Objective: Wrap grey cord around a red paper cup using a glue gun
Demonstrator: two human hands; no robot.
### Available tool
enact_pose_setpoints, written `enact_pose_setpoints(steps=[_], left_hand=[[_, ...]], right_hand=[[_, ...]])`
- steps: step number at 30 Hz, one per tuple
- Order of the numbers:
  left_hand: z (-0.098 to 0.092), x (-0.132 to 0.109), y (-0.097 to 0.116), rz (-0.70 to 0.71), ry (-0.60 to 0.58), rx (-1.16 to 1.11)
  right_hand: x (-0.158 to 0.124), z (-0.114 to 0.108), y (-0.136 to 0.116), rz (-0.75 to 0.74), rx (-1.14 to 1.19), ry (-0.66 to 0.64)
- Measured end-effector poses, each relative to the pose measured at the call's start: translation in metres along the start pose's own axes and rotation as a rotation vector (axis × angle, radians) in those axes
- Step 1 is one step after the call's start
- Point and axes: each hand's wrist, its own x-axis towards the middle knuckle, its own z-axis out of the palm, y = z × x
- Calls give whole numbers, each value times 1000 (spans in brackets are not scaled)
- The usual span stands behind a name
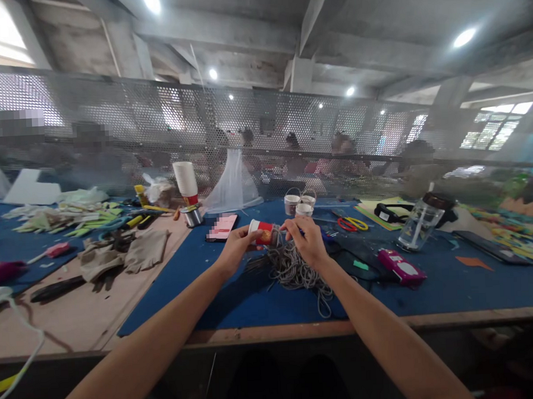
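My left hand (237, 246) is closed round a red and white paper cup (264, 232), which lies on its side with its white rim toward the left. Grey cord is wound about the cup's right end. At that end, the fingers of my right hand (308, 239) are pinched together on the grey cord; the exact grip is partly hidden. Beneath both hands, a loose heap of grey cord (297, 270) spreads over the blue mat (191, 296). Just beyond my right hand stand small white cups with handles (304, 209).
Left of the mat lie work gloves (146, 250) and several hand tools. Stacked paper cups (185, 180) rise above a metal tin (191, 216), near a phone (223, 227). Rightward are scissors (352, 223), a purple box (401, 267) and a glass bottle (420, 224). A perforated screen (254, 128) stands behind.
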Motion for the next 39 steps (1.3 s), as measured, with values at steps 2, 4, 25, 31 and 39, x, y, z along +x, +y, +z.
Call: enact_pose_setpoints(steps=[2, 4, 25, 31, 39], left_hand=[[1, -1, 2, -6, 14, -17], [1, -1, 3, -18, 29, -37], [3, -5, 8, -21, -24, -106], [2, -5, 8, -28, -44, -98], [3, -4, 8, -40, -29, -119]], right_hand=[[1, 0, 3, 19, -41, 22], [2, 1, 6, 38, -76, 42], [2, 10, 15, 324, 117, -151], [2, 11, 16, 339, 157, -148], [0, 12, 15, 304, 147, -183]])
